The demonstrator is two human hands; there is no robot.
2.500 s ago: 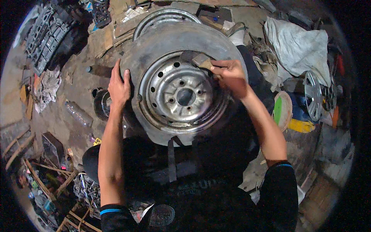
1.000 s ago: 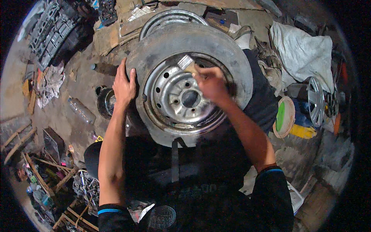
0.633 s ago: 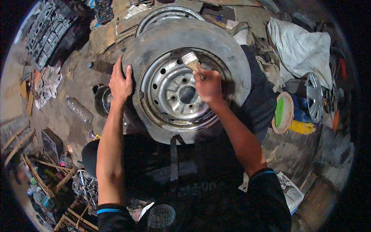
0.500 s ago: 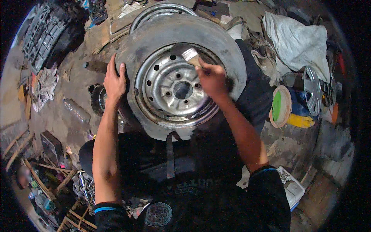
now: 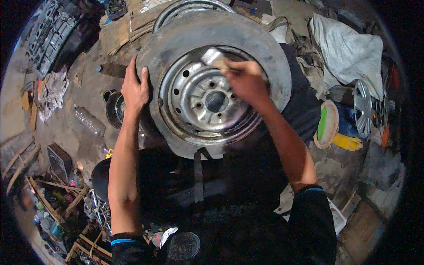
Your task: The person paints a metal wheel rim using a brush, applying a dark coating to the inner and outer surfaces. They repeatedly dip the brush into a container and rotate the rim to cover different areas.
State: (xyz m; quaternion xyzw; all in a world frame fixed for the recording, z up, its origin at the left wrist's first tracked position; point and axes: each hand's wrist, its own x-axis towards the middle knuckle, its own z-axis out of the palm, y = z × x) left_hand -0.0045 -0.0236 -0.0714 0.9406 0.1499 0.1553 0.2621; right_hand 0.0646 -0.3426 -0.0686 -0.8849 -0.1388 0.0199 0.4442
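A grey tyre (image 5: 190,33) with a worn silver steel rim (image 5: 194,95) lies in front of me, the rim face turned up. My right hand (image 5: 247,81) is closed round a flat tool with a whitish head and tan handle (image 5: 211,56). Its head is over the upper part of the rim; blur hides whether it touches. At the tyre's left side, my left hand (image 5: 136,90) has its fingers stretched and its thumb apart, holding nothing. My right hand and forearm cover the rim's right part.
Behind the tyre lies another metal rim (image 5: 194,9). A clear plastic bottle (image 5: 88,120) and a dark round metal part (image 5: 115,108) are on the left floor. To the right are a white sack (image 5: 349,48), a round tub with green inside (image 5: 326,124) and a silver wheel cover (image 5: 363,108).
The tool in my right hand has moved left across the upper rim. My left hand stays by the tyre's left side. The whole view has shifted slightly.
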